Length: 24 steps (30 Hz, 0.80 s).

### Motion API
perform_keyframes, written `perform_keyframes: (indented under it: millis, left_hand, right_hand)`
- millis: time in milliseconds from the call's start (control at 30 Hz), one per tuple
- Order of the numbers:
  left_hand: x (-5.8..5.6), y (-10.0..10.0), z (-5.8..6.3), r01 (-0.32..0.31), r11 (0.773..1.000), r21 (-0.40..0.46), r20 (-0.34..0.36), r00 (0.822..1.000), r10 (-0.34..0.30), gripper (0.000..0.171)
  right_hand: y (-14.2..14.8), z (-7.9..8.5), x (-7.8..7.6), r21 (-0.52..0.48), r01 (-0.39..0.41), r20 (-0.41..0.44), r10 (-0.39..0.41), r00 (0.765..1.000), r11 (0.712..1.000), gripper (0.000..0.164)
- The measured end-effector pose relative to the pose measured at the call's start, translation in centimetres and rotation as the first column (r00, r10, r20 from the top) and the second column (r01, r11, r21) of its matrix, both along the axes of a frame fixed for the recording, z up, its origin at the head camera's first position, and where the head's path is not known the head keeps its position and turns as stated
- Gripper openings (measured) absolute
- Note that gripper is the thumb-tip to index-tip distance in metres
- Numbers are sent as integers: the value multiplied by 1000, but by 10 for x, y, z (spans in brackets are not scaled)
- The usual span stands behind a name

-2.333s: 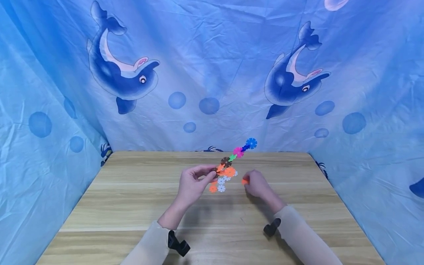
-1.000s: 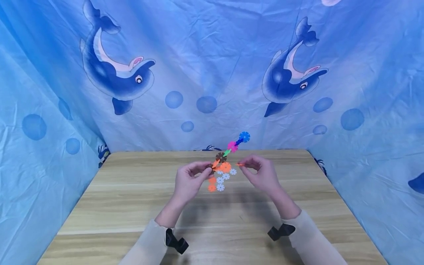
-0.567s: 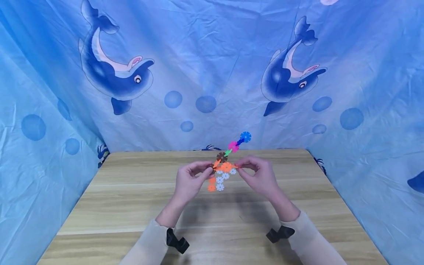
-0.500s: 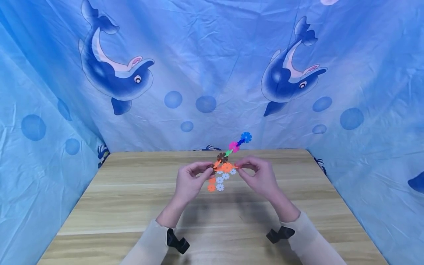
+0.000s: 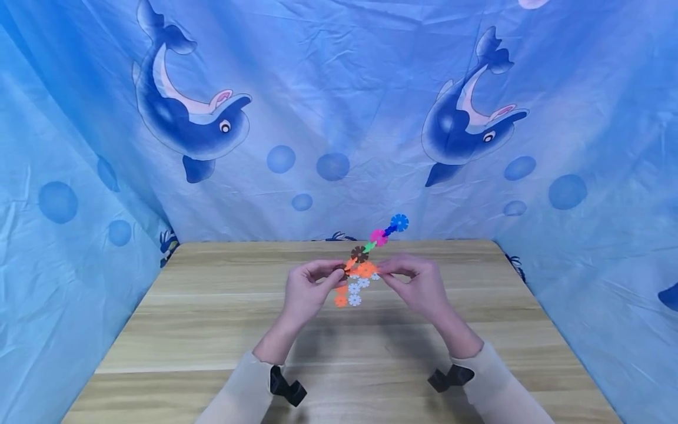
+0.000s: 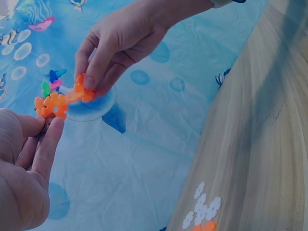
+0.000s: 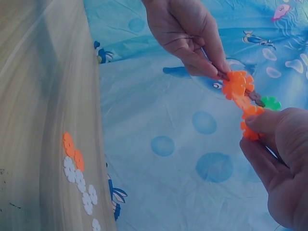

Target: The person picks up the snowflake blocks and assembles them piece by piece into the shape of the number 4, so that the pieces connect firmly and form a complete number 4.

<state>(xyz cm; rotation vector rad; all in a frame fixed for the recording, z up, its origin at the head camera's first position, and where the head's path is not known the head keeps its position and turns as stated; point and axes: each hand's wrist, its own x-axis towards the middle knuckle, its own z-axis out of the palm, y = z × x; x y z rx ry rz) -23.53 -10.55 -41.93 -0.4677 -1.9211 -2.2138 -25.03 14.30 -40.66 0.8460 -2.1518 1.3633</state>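
My left hand pinches a brown snowflake disc at the near end of a chain of plastic snowflake discs. From there the chain slants up and right through orange, another brown disc, green, a pink disc and dark blue to a blue disc. An orange branch sticks out to the right. At its tip my right hand pinches an orange snowflake disc, which touches the branch. How deep the slots sit in each other is hidden by the fingers.
Several loose white snowflake discs and a couple of orange ones lie on the wooden table below the hands. A blue dolphin-print cloth hangs around the back and sides.
My right hand has lifted the orange snowflake disc from low over the table and brought it left against the orange branch. My left hand keeps its grip, nearly still.
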Motion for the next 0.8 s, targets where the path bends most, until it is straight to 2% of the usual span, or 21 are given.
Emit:
perform_keyframes:
  millis: [367,633,800]
  left_hand:
    - [0,-1,-1,6,1000,-1,20,1000,-6,21]
    - [-1,-3,-4,3,1000,-6,19,1000,-3,20]
    - [0,-1,-5,-7,1000,-2,30,1000,8,19]
  right_hand:
    - [0,-1,1,-9,-32,18,32,999,999,17]
    - [-3,1,3,60,34,11,-35,999,998,14]
    - [-3,4,4,77,39,8,-40,999,996,17]
